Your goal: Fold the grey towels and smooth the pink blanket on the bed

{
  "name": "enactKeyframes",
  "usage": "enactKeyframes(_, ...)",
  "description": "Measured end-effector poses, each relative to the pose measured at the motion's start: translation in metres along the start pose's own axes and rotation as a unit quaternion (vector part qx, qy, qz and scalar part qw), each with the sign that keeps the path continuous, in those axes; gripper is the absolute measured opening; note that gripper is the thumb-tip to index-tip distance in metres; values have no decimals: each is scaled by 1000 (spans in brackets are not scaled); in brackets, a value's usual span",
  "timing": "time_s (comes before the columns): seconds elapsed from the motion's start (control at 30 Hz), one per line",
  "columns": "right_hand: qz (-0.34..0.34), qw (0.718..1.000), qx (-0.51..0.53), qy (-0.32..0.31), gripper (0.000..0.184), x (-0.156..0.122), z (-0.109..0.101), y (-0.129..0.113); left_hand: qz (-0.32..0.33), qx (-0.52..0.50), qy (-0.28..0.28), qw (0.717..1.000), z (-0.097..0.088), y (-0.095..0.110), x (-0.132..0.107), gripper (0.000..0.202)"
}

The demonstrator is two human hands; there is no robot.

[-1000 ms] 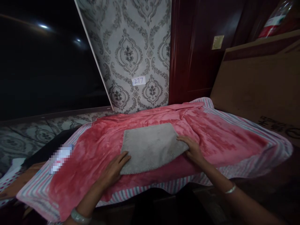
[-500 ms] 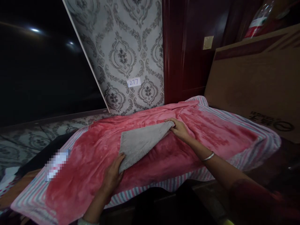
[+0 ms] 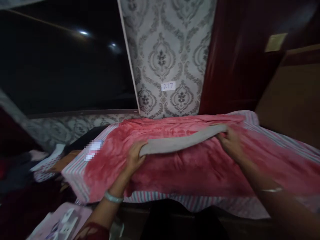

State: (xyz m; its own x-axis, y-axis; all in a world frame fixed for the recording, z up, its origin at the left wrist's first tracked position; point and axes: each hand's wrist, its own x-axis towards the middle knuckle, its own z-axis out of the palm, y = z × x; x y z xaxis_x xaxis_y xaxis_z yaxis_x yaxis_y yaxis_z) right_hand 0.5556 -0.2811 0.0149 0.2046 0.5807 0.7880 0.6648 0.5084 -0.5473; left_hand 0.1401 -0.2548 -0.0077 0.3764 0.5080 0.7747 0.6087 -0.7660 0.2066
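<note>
A grey cloth [image 3: 177,143] is stretched between my two hands as a narrow band, above a pink blanket [image 3: 180,176] with striped edges. My left hand [image 3: 135,156] is closed on the cloth's left end. At the right end, my right hand [image 3: 230,142] grips it, a little higher and farther back. The cloth slants up to the right, and whether it touches the blanket I cannot tell. Both hands are somewhat blurred.
A large dark screen [image 3: 75,63] stands at the back left, beside patterned wallpaper with a paper label [image 3: 168,86] reading 277. A cardboard box [image 3: 295,96] is at the right. At lower left lies a white power strip [image 3: 67,222], with clothes [image 3: 47,166] beyond it.
The grey cloth has gone from a hanging, tilted sheet to a narrow band. My left hand has risen and the view has swung left.
</note>
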Motion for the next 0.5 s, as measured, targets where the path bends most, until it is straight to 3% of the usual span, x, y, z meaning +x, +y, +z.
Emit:
enactKeyframes(0.13, 49, 996, 12, 76, 18, 21, -28, -23, -25, -34, 89, 995, -34, 25, 52, 22)
enactKeyframes(0.23, 81, 990, 11, 112, 15, 28, -38, -23, -73, -149, 94, 982, -41, 27, 76, 25)
enactKeyframes(0.37, 123, 987, 52, 84, 17, 33, -15, 13, -166, -279, 3, 946, -20, 2, 101, 36)
enactKeyframes(0.5, 272, 961, 46, 10, 27, 25, 38, 61, -357, -106, -38, 927, 21, -28, 113, 44)
